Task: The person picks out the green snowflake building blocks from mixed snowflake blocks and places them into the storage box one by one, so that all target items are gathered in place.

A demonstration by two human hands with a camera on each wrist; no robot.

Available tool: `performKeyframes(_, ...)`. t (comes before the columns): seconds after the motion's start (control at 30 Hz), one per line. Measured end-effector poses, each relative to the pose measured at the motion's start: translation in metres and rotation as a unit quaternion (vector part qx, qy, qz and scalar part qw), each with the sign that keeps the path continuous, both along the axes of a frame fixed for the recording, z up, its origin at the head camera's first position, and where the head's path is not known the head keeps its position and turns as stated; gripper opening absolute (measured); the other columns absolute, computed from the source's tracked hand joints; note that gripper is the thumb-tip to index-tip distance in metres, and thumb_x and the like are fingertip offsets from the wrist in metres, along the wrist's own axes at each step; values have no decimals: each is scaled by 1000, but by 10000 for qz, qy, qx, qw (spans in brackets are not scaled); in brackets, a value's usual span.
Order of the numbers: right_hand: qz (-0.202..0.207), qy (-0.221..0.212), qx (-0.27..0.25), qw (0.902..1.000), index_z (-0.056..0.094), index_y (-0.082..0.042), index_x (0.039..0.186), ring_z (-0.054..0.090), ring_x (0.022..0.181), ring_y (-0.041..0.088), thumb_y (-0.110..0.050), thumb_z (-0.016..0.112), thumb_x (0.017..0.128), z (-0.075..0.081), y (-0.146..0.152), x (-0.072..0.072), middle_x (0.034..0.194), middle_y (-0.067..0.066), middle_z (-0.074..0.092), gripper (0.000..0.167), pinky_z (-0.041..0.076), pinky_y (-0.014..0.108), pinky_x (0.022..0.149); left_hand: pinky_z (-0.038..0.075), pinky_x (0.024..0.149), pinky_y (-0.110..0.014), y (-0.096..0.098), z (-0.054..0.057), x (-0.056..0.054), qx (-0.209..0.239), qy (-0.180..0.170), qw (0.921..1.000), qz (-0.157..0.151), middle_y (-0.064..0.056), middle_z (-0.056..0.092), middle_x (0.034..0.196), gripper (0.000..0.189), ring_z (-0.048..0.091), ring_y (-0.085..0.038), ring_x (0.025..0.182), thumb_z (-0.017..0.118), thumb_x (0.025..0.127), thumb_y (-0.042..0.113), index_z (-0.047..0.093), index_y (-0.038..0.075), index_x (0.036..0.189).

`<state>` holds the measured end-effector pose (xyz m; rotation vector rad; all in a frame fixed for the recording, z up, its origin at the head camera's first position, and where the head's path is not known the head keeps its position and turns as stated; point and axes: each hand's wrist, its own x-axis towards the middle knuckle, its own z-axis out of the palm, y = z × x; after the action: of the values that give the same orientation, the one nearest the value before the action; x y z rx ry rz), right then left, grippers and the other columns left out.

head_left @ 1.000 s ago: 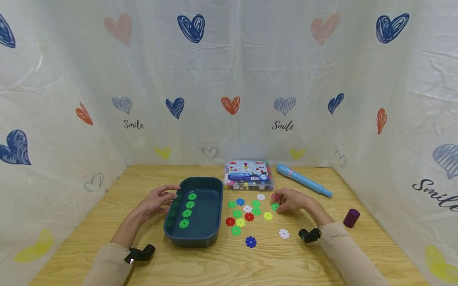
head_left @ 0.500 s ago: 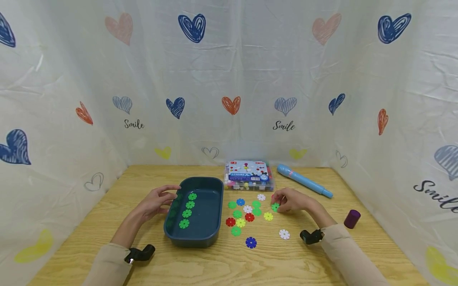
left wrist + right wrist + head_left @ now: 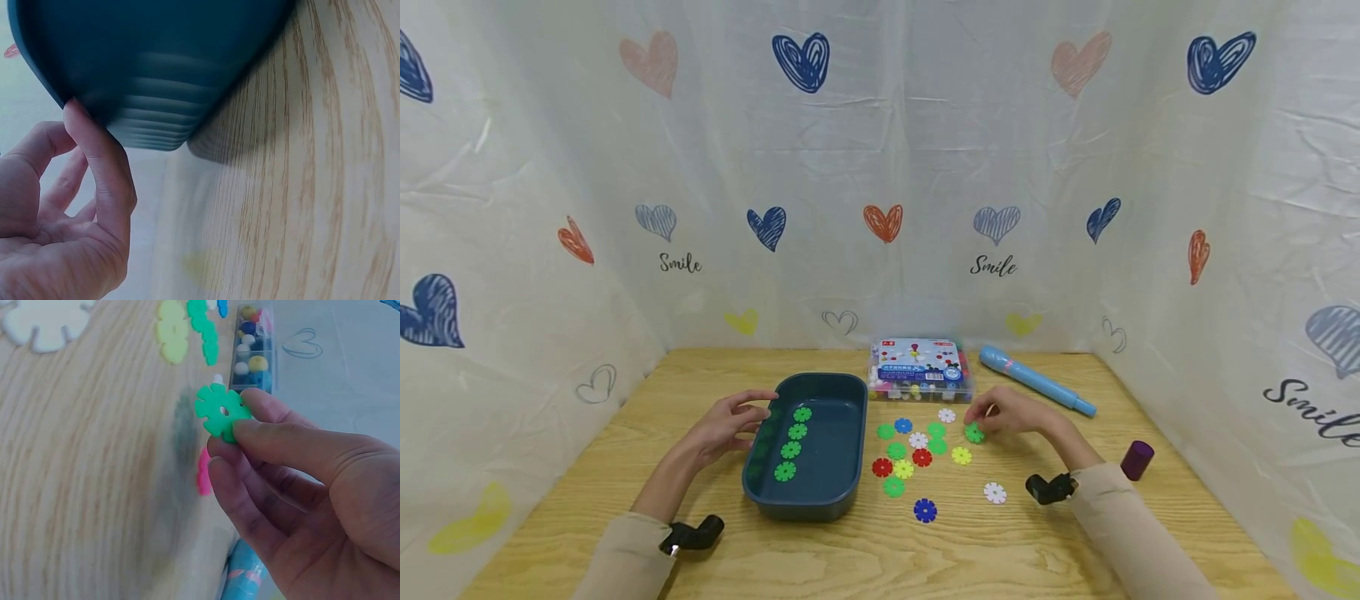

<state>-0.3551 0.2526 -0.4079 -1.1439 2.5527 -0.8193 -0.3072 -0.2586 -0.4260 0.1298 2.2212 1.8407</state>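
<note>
- Bin [image 3: 827,446] in head view holds four green discs [image 3: 791,450], probably spaced so none overlap. Loose on the table [image 3: 1000,550]: five green [image 3: 893,487], three white [image 3: 995,492], two red [image 3: 882,467], two yellow [image 3: 903,469], two blue [image 3: 925,504].
- Left wrist: left hand [image 3: 75,240] is loosely bent, fingertip on the rim [image 3: 44,74], likely steadying it.
- Right wrist: right hand [image 3: 337,494] pinches one green disc [image 3: 212,409] by its edge, probably 'cause it's thin; one pink [image 3: 204,474] shows behind.
</note>
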Motion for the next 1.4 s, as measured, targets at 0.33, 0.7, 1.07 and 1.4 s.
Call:
performKeyframes(0.33, 60, -481, -139, 9987, 67, 6, 112, 55, 68, 23, 1, 54, 96, 22, -22, -3, 87, 19, 66, 22, 50, 31, 63, 59, 70, -29, 0, 0, 0, 28, 11, 10000, -17, -8, 60, 118, 53, 67, -18, 92, 63, 96, 29, 47, 11, 143)
performKeyframes(0.7, 167, -406, 88, 9990, 69, -1, 114, 68, 86, 23, -5, 57, 96, 44, -55, -4, 99, 13, 71, 22, 58, 33, 76, 59, 67, -27, 1, 1, 1, 85, -17, 10000, -34, -8, 61, 114, 51, 66, -17, 91, 62, 96, 27, 47, 11, 142)
performKeyframes(1.07, 447, -334, 216, 9982, 73, -6, 110, 67, 76, 16, -6, 58, 96, 62, -96, -4, 96, 9, 72, 20, 59, 37, 74, 59, 68, -28, 0, 1, 0, 100, -37, 9999, -29, -9, 60, 117, 50, 67, -17, 90, 62, 97, 26, 47, 11, 142)
performKeyframes(1.4, 390, -438, 89, 9982, 73, -9, 109, 70, 87, 31, -6, 60, 95, 73, -135, 3, 97, 6, 74, 20, 57, 33, 74, 60, 71, -30, 1, 1, 0, -13, 15, 10000, 9, -11, 60, 120, 50, 67, -19, 93, 62, 97, 26, 46, 11, 143)
